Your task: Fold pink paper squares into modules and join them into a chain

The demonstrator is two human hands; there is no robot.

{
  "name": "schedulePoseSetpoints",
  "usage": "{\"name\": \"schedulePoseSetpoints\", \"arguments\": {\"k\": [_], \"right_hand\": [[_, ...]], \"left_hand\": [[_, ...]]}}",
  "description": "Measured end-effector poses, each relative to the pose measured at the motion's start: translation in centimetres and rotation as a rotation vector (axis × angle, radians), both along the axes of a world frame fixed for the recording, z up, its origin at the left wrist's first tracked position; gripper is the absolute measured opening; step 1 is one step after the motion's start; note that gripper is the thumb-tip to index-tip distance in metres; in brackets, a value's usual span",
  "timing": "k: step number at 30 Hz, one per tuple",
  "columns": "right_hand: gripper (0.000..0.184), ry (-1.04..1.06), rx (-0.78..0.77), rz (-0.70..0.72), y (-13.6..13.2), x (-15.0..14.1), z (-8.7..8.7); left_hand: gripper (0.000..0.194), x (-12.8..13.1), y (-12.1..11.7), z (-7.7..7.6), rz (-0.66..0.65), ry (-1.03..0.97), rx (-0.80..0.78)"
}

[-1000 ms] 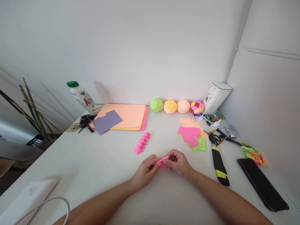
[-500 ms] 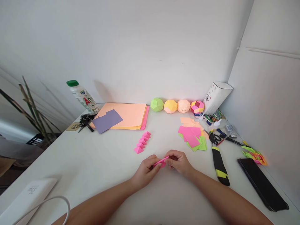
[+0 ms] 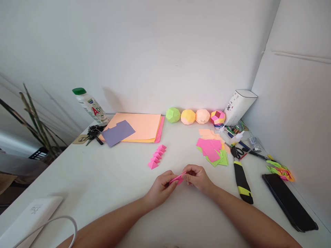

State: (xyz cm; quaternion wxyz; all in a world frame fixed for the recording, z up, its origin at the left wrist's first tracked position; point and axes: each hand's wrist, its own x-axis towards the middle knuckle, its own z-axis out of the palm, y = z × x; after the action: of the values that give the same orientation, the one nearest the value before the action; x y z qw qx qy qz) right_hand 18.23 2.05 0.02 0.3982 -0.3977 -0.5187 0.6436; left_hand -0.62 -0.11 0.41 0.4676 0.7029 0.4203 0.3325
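Between my two hands is a small piece of pink paper [image 3: 178,178], folded, with its upper edge slanting up to the right. My left hand [image 3: 160,188] pinches its left end between thumb and fingers. At the right end, my right hand [image 3: 198,179] is closed on the same paper, thumb against the curled fingers. Just beyond my hands, a row of several folded pink paper units [image 3: 157,156] lies on the white table [image 3: 124,172]. To the right rests a loose pile of pink paper pieces [image 3: 210,148], with green and peach ones around it.
Along the wall stand several faceted paper balls [image 3: 173,115]. Coloured sheets [image 3: 139,125] lie behind left, near a bottle [image 3: 91,106] and keys [image 3: 94,132]. At right are a utility knife [image 3: 243,181], scissors [image 3: 237,151], a glue bottle [image 3: 237,138] and a phone [image 3: 289,202]. A white box with a cable [image 3: 31,220] sits front left.
Almost nothing differs. My right fingers have shifted very slightly on the pink paper, while my left hand keeps its pinch in the same place.
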Motion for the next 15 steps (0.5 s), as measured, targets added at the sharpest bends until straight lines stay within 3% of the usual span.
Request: {"name": "schedulePoseSetpoints", "arguments": {"k": [15], "right_hand": [[0.015,0.003,-0.037,0.012,0.27,0.12,0.38]], "left_hand": [[0.024,0.07,0.1,0.25,-0.012,-0.018,-0.011]]}}
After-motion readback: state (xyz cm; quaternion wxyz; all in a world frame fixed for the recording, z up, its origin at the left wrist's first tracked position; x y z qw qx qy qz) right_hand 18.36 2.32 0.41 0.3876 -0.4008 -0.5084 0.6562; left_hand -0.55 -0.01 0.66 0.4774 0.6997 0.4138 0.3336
